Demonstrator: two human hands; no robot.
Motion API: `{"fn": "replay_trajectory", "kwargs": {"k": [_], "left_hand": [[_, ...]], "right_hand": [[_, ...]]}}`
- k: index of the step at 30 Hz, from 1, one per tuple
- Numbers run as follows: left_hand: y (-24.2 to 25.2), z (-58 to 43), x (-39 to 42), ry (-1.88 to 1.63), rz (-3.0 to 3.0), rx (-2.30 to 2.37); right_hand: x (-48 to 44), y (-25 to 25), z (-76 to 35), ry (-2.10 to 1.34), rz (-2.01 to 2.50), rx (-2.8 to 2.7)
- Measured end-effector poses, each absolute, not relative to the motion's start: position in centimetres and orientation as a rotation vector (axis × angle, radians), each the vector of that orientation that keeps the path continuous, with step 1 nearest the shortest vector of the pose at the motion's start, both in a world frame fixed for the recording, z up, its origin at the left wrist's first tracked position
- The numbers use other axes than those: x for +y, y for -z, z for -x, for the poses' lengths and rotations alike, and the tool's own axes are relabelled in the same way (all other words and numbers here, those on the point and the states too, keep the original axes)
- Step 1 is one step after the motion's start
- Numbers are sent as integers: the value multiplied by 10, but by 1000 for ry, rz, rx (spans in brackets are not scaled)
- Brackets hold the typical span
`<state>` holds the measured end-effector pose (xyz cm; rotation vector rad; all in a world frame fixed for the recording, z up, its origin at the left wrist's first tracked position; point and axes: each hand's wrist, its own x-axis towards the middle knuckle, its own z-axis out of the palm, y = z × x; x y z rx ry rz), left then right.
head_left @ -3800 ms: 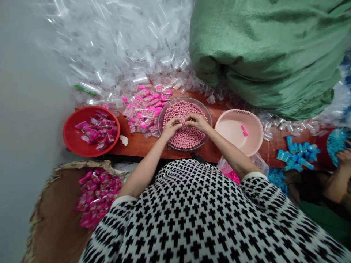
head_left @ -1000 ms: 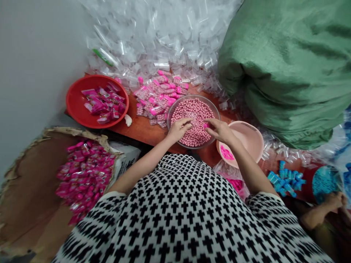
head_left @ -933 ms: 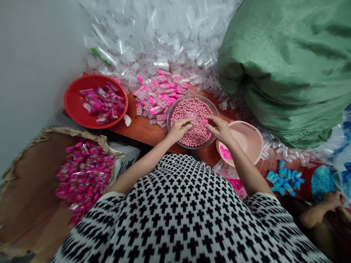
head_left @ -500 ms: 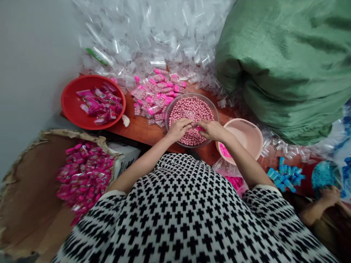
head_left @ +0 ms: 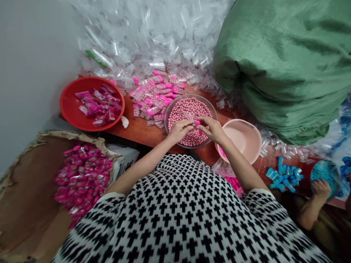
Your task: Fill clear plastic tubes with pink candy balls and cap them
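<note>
My left hand (head_left: 179, 131) and my right hand (head_left: 212, 129) meet over a clear round bowl (head_left: 215, 111) full of pink beads (head_left: 201, 106). My right hand's thumb and fingers pinch a small bright pink cap (head_left: 197, 123). The fingers of my left hand are pressed together at the cap's left side, and what they hold is hidden. A clear plastic piece (head_left: 188, 115) shows just above the left fingertips. Behind the bowl lies a heap of clear containers (head_left: 155, 95) with pink beads and pink caps.
A red basin (head_left: 65, 106) holds wrapped pink packets. An open carton (head_left: 27, 171) of pink packets stands at left. A pale pink basket (head_left: 244, 137) is at right. Empty clear containers (head_left: 164, 33) and a green sack (head_left: 282, 65) fill the back. A co-worker's hand (head_left: 321, 189) touches blue beads.
My right fingers have spread and lifted slightly, and the pink cap now shows between my hands. The co-worker's hand has moved left onto the bowl of blue beads.
</note>
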<state>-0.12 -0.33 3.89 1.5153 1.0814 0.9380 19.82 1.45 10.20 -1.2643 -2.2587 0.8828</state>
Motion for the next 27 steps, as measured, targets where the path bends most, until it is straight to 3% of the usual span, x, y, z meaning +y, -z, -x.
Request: {"fn": "replay_trajectory", "kwargs": {"k": [18, 23, 27], "left_hand": [[-49, -10, -16, -945, -1762, 1146], [-52, -9, -13, -805, -1801, 1115], [-52, -8, -8, -856, -1465, 1062]], "right_hand": [[-6, -99, -194, -681, 1283, -2531], [0, -104, -195, -813, 1304, -2641], [1, -102, -198, -1157, 1343, -2177]]}}
